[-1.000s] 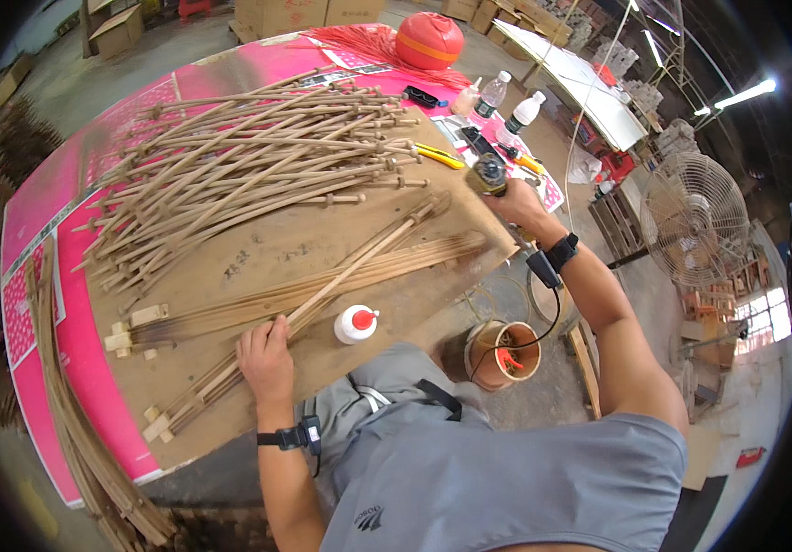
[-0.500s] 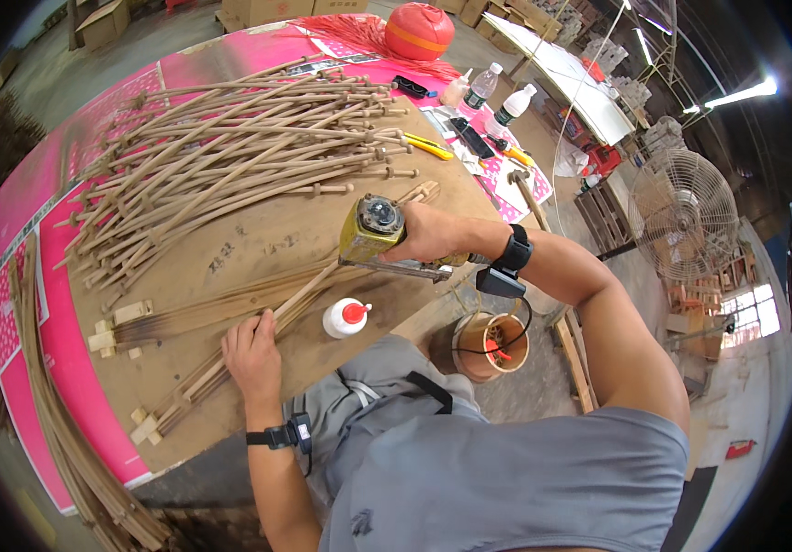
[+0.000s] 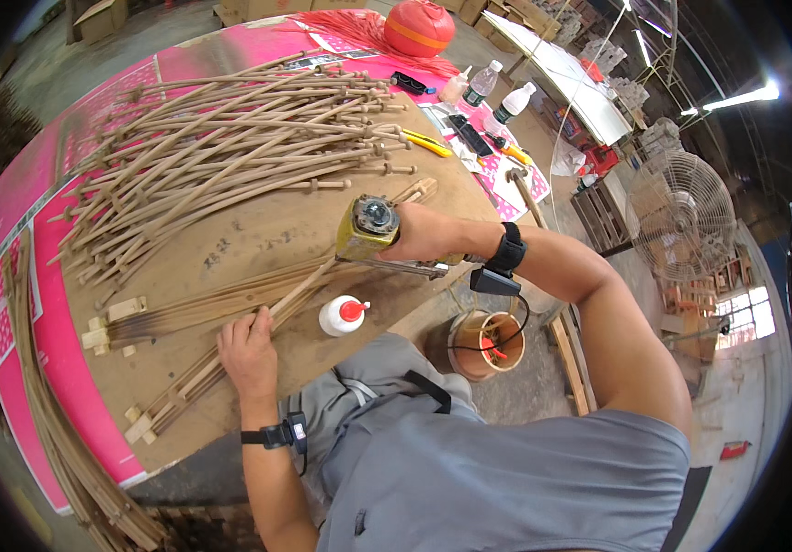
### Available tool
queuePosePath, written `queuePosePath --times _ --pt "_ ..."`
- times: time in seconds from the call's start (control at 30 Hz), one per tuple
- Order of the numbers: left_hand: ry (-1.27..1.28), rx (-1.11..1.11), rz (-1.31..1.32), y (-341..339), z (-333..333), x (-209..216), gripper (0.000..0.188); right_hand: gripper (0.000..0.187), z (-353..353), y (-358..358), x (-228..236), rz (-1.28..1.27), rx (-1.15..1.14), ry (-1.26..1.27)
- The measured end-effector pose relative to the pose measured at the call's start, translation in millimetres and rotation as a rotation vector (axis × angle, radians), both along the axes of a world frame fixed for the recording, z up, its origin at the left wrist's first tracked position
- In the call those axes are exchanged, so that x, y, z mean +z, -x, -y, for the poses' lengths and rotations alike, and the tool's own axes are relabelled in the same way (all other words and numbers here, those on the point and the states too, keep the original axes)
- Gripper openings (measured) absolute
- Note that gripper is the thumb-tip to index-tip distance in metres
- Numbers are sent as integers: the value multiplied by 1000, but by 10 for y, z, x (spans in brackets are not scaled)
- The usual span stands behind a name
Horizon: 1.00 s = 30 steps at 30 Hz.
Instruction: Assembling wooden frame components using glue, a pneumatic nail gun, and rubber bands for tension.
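Note:
My right hand (image 3: pixel 422 234) is wrapped round the handle of a yellow nail gun (image 3: pixel 359 235), its scuffed top facing up. Under its front runs a thin wooden rod (image 3: pixel 299 293) lying aslant on the brown board; the gun's nose is hidden. My left hand (image 3: pixel 249 357) presses its fingers on the lower part of that rod. Past this hand, wooden blocks (image 3: pixel 141 425) sit at the rod's near-left end. A white squeeze bottle (image 3: pixel 336 317) with a red cap stands between my hands. Beyond lies a second bundle of thin rods (image 3: pixel 198 306) with blocks at its end.
A large pile of wooden rods with knobbed ends (image 3: pixel 230 156) covers the far board. Long strips (image 3: pixel 56 432) hang over the left edge. At the right are a yellow cutter (image 3: pixel 428 143), bottles (image 3: pixel 482 85), a hammer (image 3: pixel 527 195), a wooden bucket (image 3: pixel 479 368) and a fan (image 3: pixel 681 212).

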<state>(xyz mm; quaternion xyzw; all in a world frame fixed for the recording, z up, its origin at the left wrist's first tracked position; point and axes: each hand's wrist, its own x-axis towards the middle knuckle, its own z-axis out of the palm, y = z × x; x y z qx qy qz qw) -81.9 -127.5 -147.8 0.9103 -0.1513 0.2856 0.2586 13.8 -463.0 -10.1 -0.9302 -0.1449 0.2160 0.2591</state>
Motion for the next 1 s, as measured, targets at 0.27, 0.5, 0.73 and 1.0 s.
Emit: queuePosePath --times 0.27,0.5,0.73,1.0 --pt "42 -5 -12 -16 1 -23 21 46 12 -18 -2 9 15 -63" --pt "23 0 -43 -17 -15 -2 17 41 -211 -21 138 -116 32 67" --pt "30 0 -57 -21 0 3 15 42 -295 48 207 -90 23 133" --pt "34 -15 -75 54 -46 -29 23 44 -361 50 189 -103 53 45"
